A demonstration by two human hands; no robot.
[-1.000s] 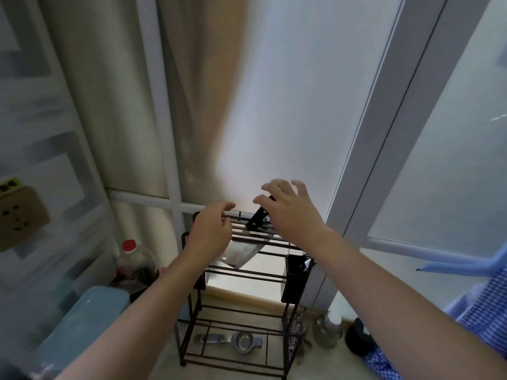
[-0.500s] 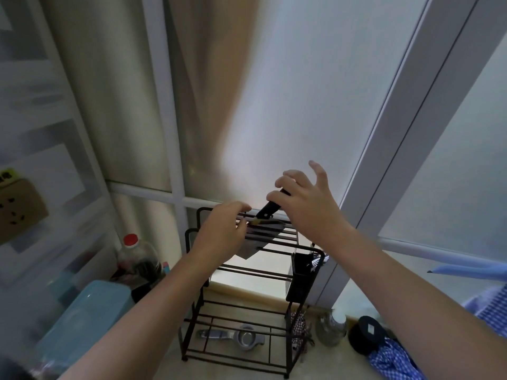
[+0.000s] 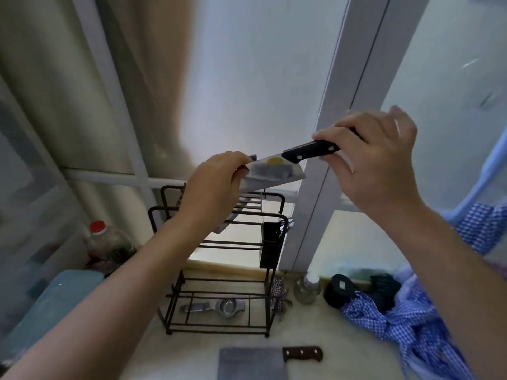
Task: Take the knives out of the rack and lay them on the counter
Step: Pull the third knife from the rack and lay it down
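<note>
1. The right hand grips the black handle of a cleaver held in the air above the black wire rack.
2. The left hand pinches the blade's far end.
3. A second cleaver, brown-handled, lies flat at the tabletop's near edge.

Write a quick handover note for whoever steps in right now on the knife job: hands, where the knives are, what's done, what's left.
Right hand: shut on the black handle of the knife, held in the air above the rack.
Left hand: pinching the far end of that knife's blade to steady it.
Done: one cleaver with a brown handle already lies flat on the counter in front of the rack.
Left: lay the held knife on the counter beside the cleaver. Another blade seems to sit in the rack's top slots behind the left wrist; check and take it out too.
</note>
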